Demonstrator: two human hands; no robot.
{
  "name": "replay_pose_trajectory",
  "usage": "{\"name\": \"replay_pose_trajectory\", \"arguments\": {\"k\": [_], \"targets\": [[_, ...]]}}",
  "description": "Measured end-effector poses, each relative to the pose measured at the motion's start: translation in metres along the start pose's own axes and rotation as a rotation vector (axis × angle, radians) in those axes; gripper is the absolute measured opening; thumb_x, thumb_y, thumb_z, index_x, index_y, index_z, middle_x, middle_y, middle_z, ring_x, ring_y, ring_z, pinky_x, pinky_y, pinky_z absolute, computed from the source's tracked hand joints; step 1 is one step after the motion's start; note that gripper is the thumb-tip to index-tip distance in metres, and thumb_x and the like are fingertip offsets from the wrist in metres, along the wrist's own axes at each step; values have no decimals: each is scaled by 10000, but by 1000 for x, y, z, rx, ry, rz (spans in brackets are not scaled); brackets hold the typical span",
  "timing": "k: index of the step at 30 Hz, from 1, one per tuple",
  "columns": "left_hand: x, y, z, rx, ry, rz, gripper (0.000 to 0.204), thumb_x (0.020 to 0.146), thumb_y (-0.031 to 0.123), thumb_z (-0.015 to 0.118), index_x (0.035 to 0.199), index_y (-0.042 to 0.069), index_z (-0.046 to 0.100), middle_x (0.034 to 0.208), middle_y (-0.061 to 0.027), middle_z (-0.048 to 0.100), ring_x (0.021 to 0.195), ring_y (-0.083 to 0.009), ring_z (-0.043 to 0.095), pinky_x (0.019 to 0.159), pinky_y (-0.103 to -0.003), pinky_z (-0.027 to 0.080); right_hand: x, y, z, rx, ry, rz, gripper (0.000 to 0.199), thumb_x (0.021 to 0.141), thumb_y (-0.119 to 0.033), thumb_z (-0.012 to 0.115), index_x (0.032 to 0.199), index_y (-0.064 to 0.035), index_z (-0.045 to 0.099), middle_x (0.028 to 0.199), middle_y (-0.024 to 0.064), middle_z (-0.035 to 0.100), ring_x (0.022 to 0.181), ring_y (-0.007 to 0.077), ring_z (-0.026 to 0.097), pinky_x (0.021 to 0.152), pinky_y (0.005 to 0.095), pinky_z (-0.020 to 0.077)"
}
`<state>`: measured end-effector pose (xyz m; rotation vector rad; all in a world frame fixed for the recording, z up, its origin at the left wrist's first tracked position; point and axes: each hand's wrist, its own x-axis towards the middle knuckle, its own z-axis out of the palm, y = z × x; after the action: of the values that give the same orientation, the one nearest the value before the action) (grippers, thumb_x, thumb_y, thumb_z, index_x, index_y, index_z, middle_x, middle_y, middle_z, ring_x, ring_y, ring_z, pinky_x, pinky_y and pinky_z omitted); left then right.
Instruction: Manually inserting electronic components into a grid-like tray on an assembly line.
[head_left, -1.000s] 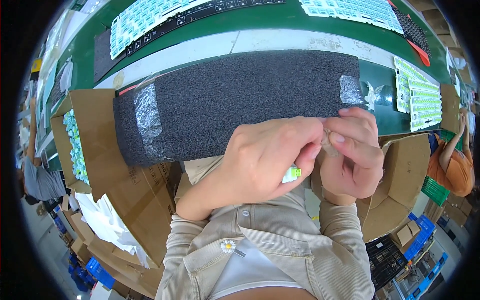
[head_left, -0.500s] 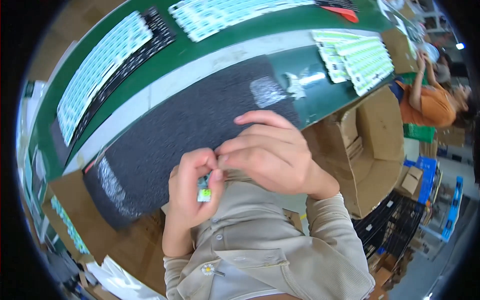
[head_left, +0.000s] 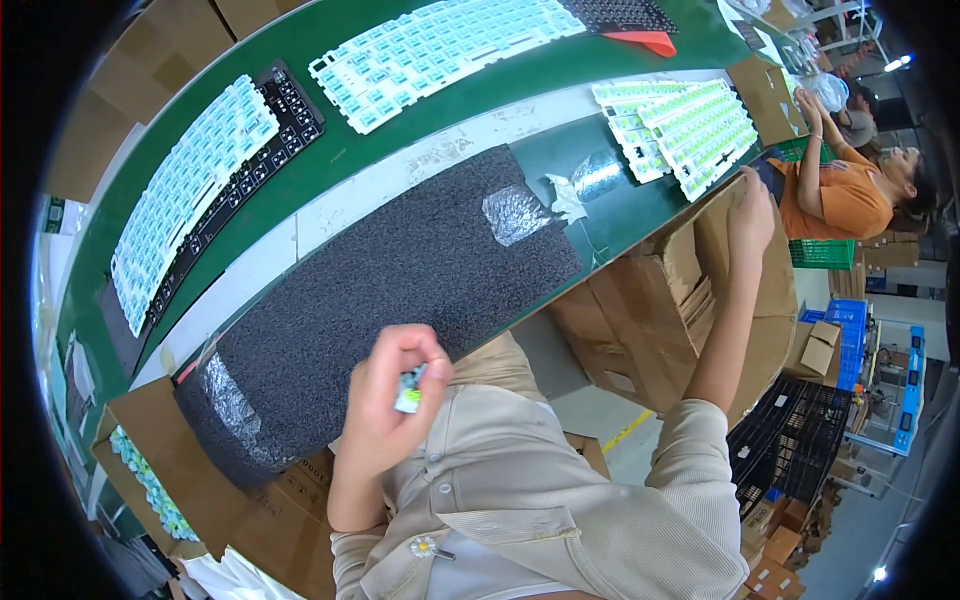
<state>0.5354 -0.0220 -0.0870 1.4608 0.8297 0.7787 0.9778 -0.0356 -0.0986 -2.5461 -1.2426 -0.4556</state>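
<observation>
My left hand (head_left: 392, 395) is closed, fingers curled round a few small light-blue and green plastic pieces that look like keyboard switches (head_left: 408, 392). It hovers over the near edge of a dark grey foam mat (head_left: 380, 255) taped to the green table. Stretched out to the right, my right hand (head_left: 755, 215) is at the far rim of an open cardboard box (head_left: 640, 315). It lies close to the corner of the stacked white-and-green keyboard plates (head_left: 700, 135); its fingertips are too indistinct to show a grip.
Pale-blue keyboard plates (head_left: 440, 60) lie across the table's far side, another (head_left: 190, 200) on a black board at left. A carton of switches (head_left: 150, 485) stands lower left. Black crates (head_left: 790, 430) sit at right. A person in orange (head_left: 845, 205) works beyond the box.
My right hand has left my left hand and swung far right to the box rim. My left hand stays in nearly the same place, with the small pieces still in it.
</observation>
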Motion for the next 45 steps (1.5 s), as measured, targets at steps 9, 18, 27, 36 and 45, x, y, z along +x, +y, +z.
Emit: {"name": "replay_pose_trajectory", "arguments": {"k": [9, 18, 27, 36, 45], "targets": [[-22, -4, -27, -101, 321, -50, 78, 871, 8, 463, 946, -2, 446, 639, -32, 489, 549, -59, 421, 494, -199, 329, 40, 35, 57, 254, 229, -428, 393, 723, 80, 480, 1076, -51, 592, 1113, 139, 579, 1037, 273, 556, 852, 342, 447], [-83, 1, -63, -30, 602, 57, 35, 872, 4, 444, 859, 18, 414, 611, -38, 467, 520, -62, 393, 467, -200, 312, 124, -62, -44, 15, 264, -729, 178, 836, -35, 507, 991, -61, 591, 993, 123, 610, 926, 298, 588, 785, 334, 455], [-118, -9, -55, -161, 742, 129, 85, 883, 19, 427, 830, 35, 361, 607, -51, 440, 508, -63, 352, 452, -198, 300, 27, -255, -107, 324, 309, -1047, 156, 794, -50, 580, 941, -61, 629, 873, 90, 623, 769, 243, 604, 675, 304, 478], [-141, 21, -58, 45, 1219, 409, 115, 897, 99, 388, 823, 13, 371, 569, -52, 384, 460, -76, 323, 382, -203, 272, -141, -312, -111, 592, -63, -1508, 249, 685, -34, 589, 933, -28, 610, 848, 84, 599, 716, 216, 562, 614, 318, 459], [-119, 7, -37, 432, 856, 44, 56, 811, 30, 547, 859, 5, 534, 719, -95, 565, 598, -139, 555, 549, -247, 427, -185, -260, -77, 1052, -504, -1219, 218, 665, 117, 581, 851, 3, 592, 848, 74, 616, 828, 213, 583, 842, 393, 430]]}}
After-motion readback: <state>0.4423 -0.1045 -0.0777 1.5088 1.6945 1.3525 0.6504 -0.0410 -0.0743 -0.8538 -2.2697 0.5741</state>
